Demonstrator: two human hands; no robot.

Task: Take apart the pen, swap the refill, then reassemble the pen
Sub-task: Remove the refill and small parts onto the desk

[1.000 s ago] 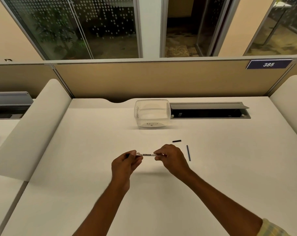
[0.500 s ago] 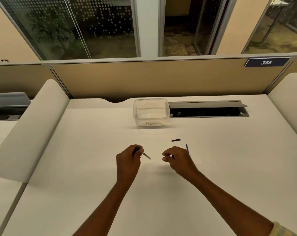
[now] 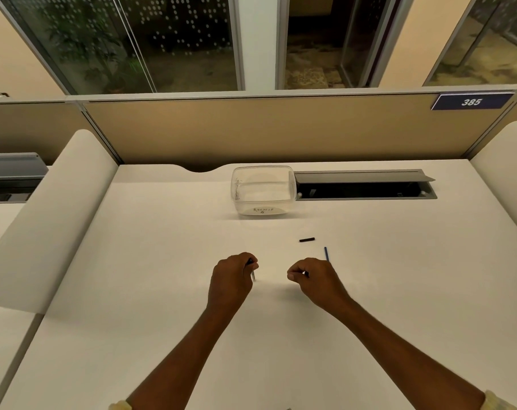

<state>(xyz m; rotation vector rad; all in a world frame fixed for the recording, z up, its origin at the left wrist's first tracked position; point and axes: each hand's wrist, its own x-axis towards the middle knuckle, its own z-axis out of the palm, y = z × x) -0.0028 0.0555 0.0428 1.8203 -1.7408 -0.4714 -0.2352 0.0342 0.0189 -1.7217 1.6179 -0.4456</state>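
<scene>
White desk [image 3: 162, 291]: left hand [image 3: 232, 281] grips pen barrel [image 3: 253, 275]; right hand [image 3: 315, 279] apparently pinching.

This is an open-plan office. The white desk [image 3: 162, 291] is one bay in a row, closed at the far side by a tan fabric partition [image 3: 266, 131] that carries a blue plate [image 3: 471, 102] numbered 385. Rounded white dividers [image 3: 50, 226] fence it off left and right, with another desk visible past the left one. A grey cable hatch [image 3: 363, 184] stands open at the far right of the desk. Beyond the partition, glass walls [image 3: 162, 39] with dotted film look onto a planted area.
</scene>
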